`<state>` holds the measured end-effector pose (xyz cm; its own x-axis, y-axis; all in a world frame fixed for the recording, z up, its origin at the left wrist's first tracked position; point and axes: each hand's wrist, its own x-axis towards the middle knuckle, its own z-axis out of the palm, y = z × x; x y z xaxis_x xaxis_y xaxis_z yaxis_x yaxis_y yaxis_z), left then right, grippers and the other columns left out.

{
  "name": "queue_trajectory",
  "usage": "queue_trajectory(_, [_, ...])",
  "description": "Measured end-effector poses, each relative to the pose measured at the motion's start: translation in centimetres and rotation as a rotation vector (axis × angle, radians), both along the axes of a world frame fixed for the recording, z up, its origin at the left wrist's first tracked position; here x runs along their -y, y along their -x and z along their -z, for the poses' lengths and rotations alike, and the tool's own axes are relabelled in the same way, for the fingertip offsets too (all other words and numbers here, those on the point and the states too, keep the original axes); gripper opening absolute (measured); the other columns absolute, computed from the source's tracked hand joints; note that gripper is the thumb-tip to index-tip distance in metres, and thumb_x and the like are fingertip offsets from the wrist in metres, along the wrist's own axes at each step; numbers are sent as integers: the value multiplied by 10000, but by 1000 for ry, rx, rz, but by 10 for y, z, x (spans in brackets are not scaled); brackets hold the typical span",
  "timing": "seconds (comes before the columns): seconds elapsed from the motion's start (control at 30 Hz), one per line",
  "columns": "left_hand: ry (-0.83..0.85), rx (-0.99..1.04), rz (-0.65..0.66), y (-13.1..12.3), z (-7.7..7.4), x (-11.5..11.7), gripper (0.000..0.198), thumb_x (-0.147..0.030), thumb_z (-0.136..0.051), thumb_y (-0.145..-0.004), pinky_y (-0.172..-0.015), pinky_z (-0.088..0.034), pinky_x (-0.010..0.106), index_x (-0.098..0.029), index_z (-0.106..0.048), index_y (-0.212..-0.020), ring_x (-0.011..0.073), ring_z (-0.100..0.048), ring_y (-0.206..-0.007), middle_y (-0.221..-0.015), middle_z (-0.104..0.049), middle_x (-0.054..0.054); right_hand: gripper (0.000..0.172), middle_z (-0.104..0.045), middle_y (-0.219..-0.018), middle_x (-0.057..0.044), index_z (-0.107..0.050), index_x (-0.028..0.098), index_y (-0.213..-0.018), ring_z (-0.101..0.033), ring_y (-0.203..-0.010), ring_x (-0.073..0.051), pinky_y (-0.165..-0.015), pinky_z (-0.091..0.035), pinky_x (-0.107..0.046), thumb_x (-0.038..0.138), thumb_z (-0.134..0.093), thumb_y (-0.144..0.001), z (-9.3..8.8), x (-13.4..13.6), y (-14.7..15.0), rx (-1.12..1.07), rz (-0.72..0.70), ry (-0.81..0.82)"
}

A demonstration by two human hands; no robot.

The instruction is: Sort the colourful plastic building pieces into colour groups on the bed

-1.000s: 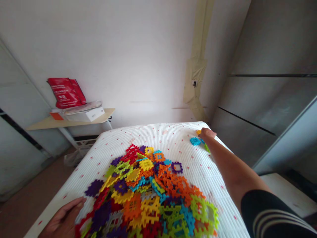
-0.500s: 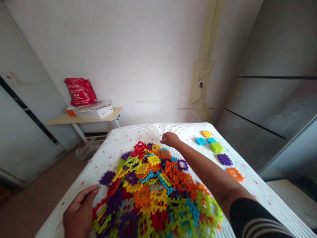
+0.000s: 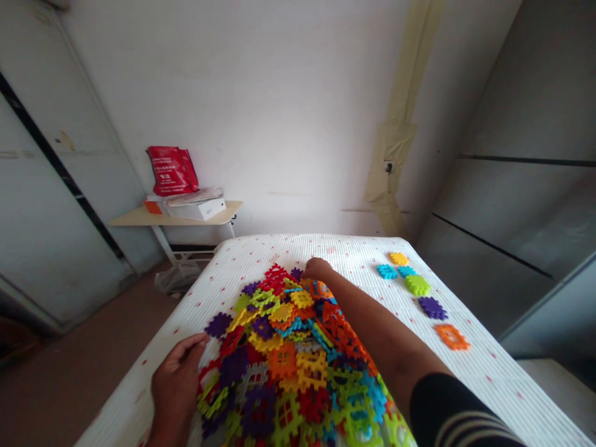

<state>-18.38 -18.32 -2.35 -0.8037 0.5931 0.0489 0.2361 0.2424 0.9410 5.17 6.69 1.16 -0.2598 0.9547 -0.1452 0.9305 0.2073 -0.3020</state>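
Right hand [image 3: 317, 269] has come down onto the far edge of a heaped pile of multicoloured, waffle-shaped interlocking plastic blocks [image 3: 284, 354] on a white dotted mattress [image 3: 358, 248]. Its fingers [image 3: 310, 268] are curled, but any grip is hidden. Left hand [image 3: 177, 385] sits at the pile's near edge, its fingers [image 3: 195, 341] slightly bent; whether they hold anything, I cannot tell. Single blocks [image 3: 416, 285] lie apart in a line to the right.

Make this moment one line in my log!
left hand: at pile of plastic interlocking tiles | right hand: over pile's far side | apart: row of tiles on white mattress
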Motion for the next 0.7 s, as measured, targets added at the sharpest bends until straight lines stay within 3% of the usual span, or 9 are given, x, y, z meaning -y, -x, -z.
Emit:
queue_trajectory(0.13, [10, 24, -1, 0, -1, -1, 383, -453, -612, -546, -874, -444, 382, -199, -683, -823, 268, -609, -903, -866, -695, 41, 141, -711, -789, -23, -719, 198, -793, -663, -757, -182, -647, -518, -237, 215, -687, -657, -2, -3, -17, -158, 1, -11])
queue_trajectory(0.23, [-14, 38, -1, 0, 0, -1, 388, -448, -619, -531, -879, -442, 380, -190, -681, -814, 268, -606, -906, -876, -694, 46, 195, -709, -784, -36, -702, 164, -895, -651, -688, -155, -593, -507, -224, 197, -614, -725, -6, -4, -38, -282, 36, -73])
queue_trajectory(0.37, [-43, 36, -1, -1, 0, -2, 391, -452, -617, -521, -882, -439, 386, -186, -677, -802, 273, -603, -903, -869, -693, 52, 247, -690, -920, -56, -670, 163, -967, -638, -822, -163, -670, -504, -250, 161, -558, -747, -8, -1, -75, -356, 57, -164])
queue_trajectory(0.53, [-28, 52, 13, -3, -3, -1, 389, -460, -614, -526, -864, -445, 370, -195, -672, -804, 266, -604, -902, -868, -692, 45, 264, -690, -884, -13, -697, 187, -766, -626, -844, -172, -734, -487, -256, 26, -658, -559, -4, 13, -124, -267, -21, -117])
queue_trajectory(0.7, [19, 46, 1, -4, -5, 0, 421, -475, -609, -530, -853, -448, 352, -205, -673, -847, 259, -602, -903, -867, -693, 27, 406, -681, -977, -10, -690, 205, -930, -612, -913, -155, -754, -482, -235, -12, -601, -599, -6, 19, -146, -191, -92, -101])
